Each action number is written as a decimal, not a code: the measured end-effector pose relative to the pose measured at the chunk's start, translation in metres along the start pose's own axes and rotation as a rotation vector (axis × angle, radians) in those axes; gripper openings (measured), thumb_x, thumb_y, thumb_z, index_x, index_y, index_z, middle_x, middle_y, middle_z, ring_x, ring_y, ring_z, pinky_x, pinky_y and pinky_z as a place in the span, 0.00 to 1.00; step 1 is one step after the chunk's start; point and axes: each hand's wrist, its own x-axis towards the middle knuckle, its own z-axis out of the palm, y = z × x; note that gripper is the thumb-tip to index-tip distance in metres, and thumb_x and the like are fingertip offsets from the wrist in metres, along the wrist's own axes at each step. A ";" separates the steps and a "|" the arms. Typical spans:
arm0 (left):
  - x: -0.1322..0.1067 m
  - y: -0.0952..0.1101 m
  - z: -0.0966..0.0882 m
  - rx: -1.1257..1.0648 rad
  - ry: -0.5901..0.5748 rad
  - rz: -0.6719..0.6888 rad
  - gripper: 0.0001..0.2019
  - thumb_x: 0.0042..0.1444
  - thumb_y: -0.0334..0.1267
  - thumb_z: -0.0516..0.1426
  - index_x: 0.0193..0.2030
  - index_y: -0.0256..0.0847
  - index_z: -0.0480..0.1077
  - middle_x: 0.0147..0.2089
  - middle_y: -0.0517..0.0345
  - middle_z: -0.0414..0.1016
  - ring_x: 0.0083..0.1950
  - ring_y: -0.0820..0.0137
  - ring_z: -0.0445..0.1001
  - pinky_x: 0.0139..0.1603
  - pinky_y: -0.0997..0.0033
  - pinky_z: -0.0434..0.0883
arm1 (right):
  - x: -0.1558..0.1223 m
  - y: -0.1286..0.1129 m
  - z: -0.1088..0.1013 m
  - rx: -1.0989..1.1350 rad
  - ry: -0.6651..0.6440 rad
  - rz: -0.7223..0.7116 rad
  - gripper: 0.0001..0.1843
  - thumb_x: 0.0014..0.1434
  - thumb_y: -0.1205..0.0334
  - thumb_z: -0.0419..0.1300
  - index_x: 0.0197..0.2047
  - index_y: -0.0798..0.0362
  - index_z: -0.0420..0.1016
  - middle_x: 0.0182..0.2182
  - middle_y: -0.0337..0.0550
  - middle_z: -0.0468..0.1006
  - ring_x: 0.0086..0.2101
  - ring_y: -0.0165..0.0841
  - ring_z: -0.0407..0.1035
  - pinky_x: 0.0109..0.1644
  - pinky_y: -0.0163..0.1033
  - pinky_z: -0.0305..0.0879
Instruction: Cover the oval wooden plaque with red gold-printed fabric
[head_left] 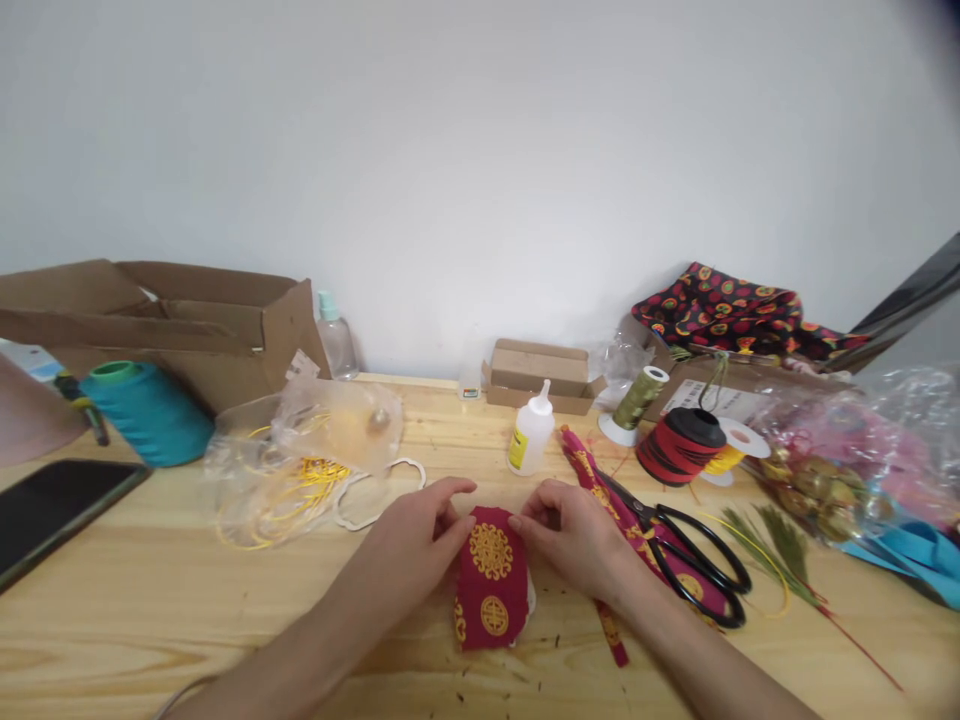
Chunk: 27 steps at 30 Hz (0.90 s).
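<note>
Between my hands is a dark red fabric piece (493, 585) with gold round patterns, a white edge showing along its right side. My left hand (427, 525) pinches its upper left edge between thumb and fingers, the index finger stretched out above. On the upper right edge, my right hand (562, 530) grips the cloth with thumb and curled fingers. A white glue bottle (531, 440) with a pointed nozzle stands just beyond. To the right, black-handled scissors (686, 550) lie on more red and gold cloth (600, 480), partly behind my right forearm.
Cardboard boxes (247, 360) and a teal thread cone (150, 412) stand left, near a phone (60, 510). A plastic bag (300, 450) with yellow cord and a white scalloped ring (360, 522) lie nearer. Thread spools (679, 445) and a bag of bells (832, 490) sit right.
</note>
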 end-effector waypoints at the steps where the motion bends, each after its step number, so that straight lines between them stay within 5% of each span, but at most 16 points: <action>1: 0.000 0.000 0.000 -0.001 0.003 0.001 0.15 0.50 0.39 0.50 0.44 0.41 0.68 0.24 0.60 0.72 0.27 0.67 0.68 0.28 0.72 0.60 | 0.000 0.000 0.001 0.010 0.000 -0.004 0.10 0.50 0.58 0.56 0.22 0.53 0.70 0.21 0.37 0.71 0.23 0.28 0.62 0.24 0.31 0.53; 10: 0.001 -0.001 0.001 0.038 -0.009 -0.026 0.17 0.51 0.40 0.49 0.46 0.40 0.67 0.23 0.60 0.71 0.26 0.67 0.67 0.27 0.72 0.58 | -0.001 0.003 -0.007 0.051 0.050 -0.063 0.06 0.52 0.60 0.55 0.31 0.52 0.70 0.22 0.36 0.70 0.23 0.28 0.62 0.25 0.31 0.54; 17: 0.000 0.000 0.002 0.041 -0.023 -0.015 0.16 0.52 0.39 0.48 0.46 0.39 0.66 0.22 0.62 0.69 0.25 0.68 0.67 0.27 0.72 0.59 | -0.033 -0.009 -0.028 -0.189 -0.186 -0.632 0.10 0.50 0.69 0.54 0.35 0.48 0.72 0.31 0.38 0.70 0.30 0.29 0.64 0.30 0.32 0.55; 21: 0.001 -0.002 0.002 0.053 -0.024 -0.017 0.16 0.52 0.39 0.48 0.46 0.40 0.66 0.23 0.62 0.68 0.26 0.69 0.66 0.27 0.72 0.59 | -0.032 -0.011 -0.023 -0.319 -0.170 -0.717 0.06 0.52 0.66 0.54 0.30 0.50 0.73 0.27 0.38 0.69 0.28 0.28 0.61 0.26 0.33 0.51; 27: 0.003 -0.004 0.002 0.072 -0.048 -0.040 0.15 0.51 0.39 0.49 0.46 0.43 0.66 0.24 0.63 0.70 0.26 0.69 0.67 0.28 0.71 0.60 | -0.027 -0.003 -0.024 -0.207 -0.184 -0.712 0.04 0.50 0.67 0.58 0.30 0.50 0.73 0.28 0.36 0.68 0.26 0.25 0.60 0.25 0.31 0.49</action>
